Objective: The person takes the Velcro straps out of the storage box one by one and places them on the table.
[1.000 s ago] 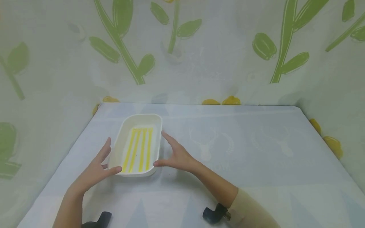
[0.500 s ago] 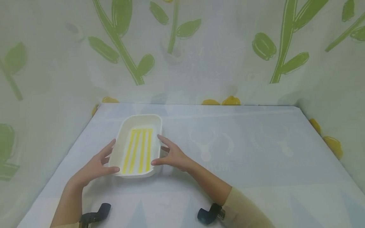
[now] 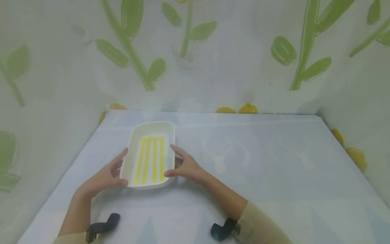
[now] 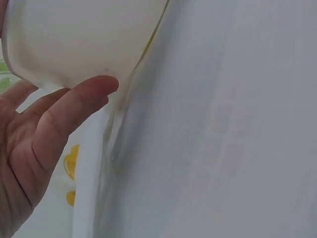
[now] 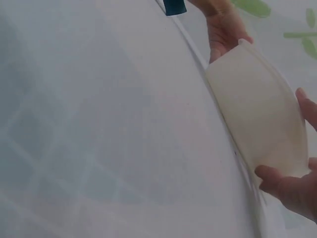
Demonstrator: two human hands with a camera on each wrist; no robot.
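Head view: white tray (image 3: 151, 156), yellow stripes (image 3: 154, 162) on its floor, at left-centre of the pale surface (image 3: 259, 162). Left hand (image 3: 106, 176) and right hand (image 3: 187, 167) clamped on opposite sides, thumbs toward the near corners, fingers along the walls; probably paired to keep it level side to side. Open top faces the wearer.

Left wrist: thumb braced on the pale outer face, fingers behind, likely steadying that corner.

Right wrist: thumb low, fingers at the opposite edge; dim, so whether the base touches the surface, can't tell.
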